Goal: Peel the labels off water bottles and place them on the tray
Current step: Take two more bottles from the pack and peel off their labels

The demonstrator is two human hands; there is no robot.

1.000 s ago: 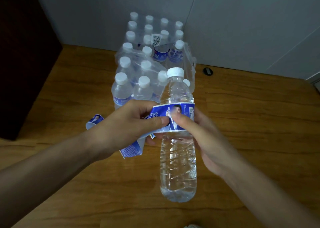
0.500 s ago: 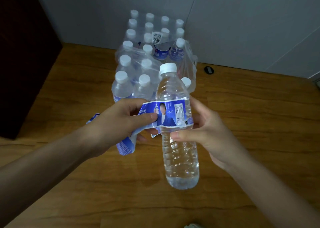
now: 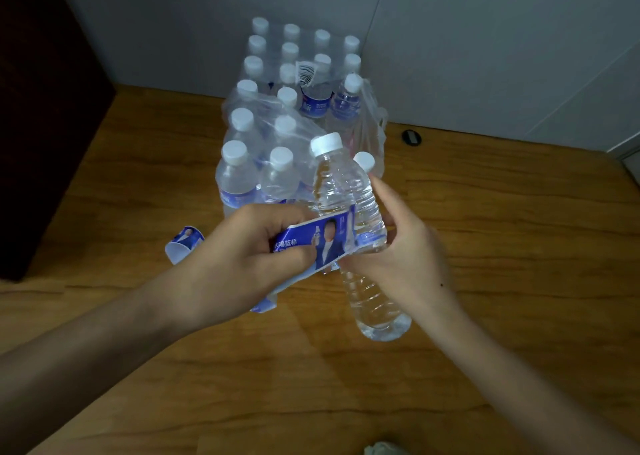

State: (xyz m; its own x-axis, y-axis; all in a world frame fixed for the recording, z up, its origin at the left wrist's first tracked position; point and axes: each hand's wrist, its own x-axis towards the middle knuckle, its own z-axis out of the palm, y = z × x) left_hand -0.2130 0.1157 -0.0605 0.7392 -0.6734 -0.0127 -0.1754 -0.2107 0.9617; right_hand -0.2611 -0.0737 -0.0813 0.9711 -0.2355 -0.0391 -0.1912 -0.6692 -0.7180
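Pack [image 3: 277,125]: sitting on the wooden floor by the wall, many bottles still wearing labels.
Bottle [image 3: 349,219]: tilting above the floor, right hand [image 3: 401,250] wrapping its middle.
Label [image 3: 318,241]: mostly hanging free, left hand [image 3: 249,257] pinching it.
Loose label [image 3: 183,245]: lying peeled beside the pack.
Tray: not showing.

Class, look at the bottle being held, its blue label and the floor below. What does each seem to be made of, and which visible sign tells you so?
Clear ribbed water bottle: thin glossy plastic, see-through. Blue printed label: flexible film or coated paper, bending as it peels. Brown floor: wood or wood-look laminate, showing grain and plank seams.
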